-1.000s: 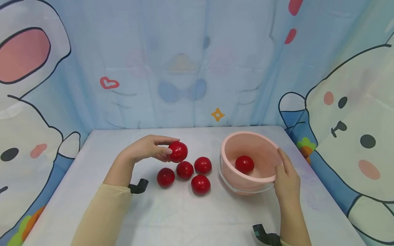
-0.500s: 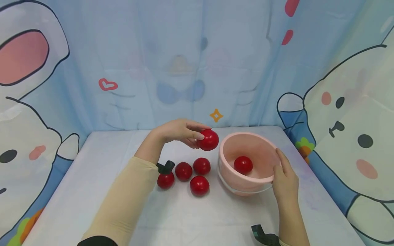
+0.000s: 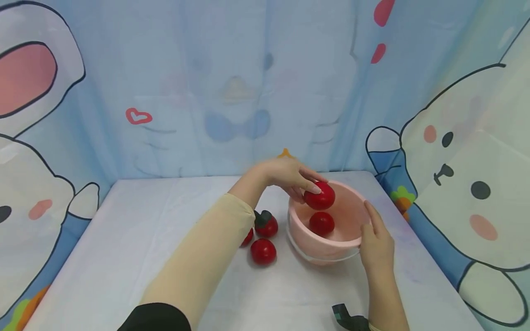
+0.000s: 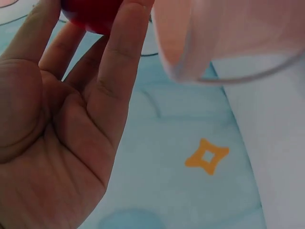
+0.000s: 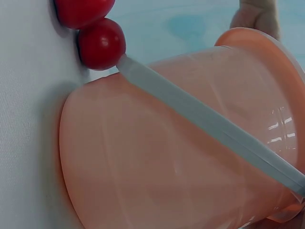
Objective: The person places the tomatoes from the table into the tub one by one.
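Observation:
In the head view, my left hand [image 3: 287, 177] pinches a glossy red, tomato-like ball [image 3: 320, 198] over the mouth of a pink bucket [image 3: 348, 220]. Below it, a second red ball [image 3: 321, 224] lies inside the bucket. My right hand [image 3: 377, 243] grips the bucket's right rim, thumb outside, and the bucket leans toward me. From the left wrist, the held ball [image 4: 93, 14] shows at the fingertips beside the pink rim [image 4: 183, 57]. The right wrist view shows the bucket's side [image 5: 167, 157]; the right fingers are mostly out of that frame.
Loose red balls [image 3: 263, 251] sit on the white table [image 3: 232, 303] left of the bucket, partly covered by the left sleeve [image 3: 198, 257]. A white bucket handle [image 3: 304, 258] hangs around the bucket's outside. A printed curtain [image 3: 174, 92] stands behind.
My left hand has carried the ball rightward, from above the loose balls to over the bucket. The right hand keeps its grip on the rim. The view has shifted slightly.

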The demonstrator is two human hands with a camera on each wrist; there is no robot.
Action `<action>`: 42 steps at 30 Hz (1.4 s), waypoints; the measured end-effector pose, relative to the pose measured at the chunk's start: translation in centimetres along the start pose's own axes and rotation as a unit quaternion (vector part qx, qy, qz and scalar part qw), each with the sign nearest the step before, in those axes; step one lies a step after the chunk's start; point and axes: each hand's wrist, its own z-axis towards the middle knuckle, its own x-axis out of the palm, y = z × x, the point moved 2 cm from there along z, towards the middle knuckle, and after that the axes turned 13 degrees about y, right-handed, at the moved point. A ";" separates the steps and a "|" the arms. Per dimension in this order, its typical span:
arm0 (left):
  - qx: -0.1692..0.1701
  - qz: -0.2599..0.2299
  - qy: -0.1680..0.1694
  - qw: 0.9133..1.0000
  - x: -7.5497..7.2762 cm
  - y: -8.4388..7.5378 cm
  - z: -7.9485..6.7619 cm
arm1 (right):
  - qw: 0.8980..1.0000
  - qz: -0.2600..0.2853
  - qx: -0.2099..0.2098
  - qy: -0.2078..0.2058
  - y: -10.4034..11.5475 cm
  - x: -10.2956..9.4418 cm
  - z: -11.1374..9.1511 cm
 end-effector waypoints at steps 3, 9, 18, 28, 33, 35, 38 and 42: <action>-0.007 0.015 0.017 1.000 0.5 -1.1 1.6 | 1.000 0.006 0.002 -0.002 -0.2 0.0 -0.1; -0.037 0.065 0.040 0.996 1.5 -3.1 4.1 | 1.000 0.015 0.008 0.000 0.0 0.2 -0.6; -0.125 0.057 0.041 0.990 2.6 -3.4 5.9 | 1.000 0.019 0.002 0.008 0.6 1.2 -1.0; -0.208 -0.003 0.005 0.978 3.8 -2.0 7.8 | 1.000 -0.003 -0.019 0.009 1.1 2.1 -1.2; -0.233 0.040 0.004 0.972 3.7 -1.4 8.5 | 1.000 -0.005 -0.029 0.008 1.2 2.3 -1.2; -0.230 0.025 0.011 0.973 3.8 -1.3 8.5 | 1.000 -0.001 -0.027 0.007 1.2 2.3 -1.2; -0.214 0.007 0.019 0.977 3.8 -1.0 8.1 | 1.000 0.006 -0.026 0.013 1.2 2.5 -1.1; -0.193 0.037 0.016 0.980 3.8 -0.9 7.9 | 1.000 0.004 -0.025 0.017 1.2 2.6 -1.0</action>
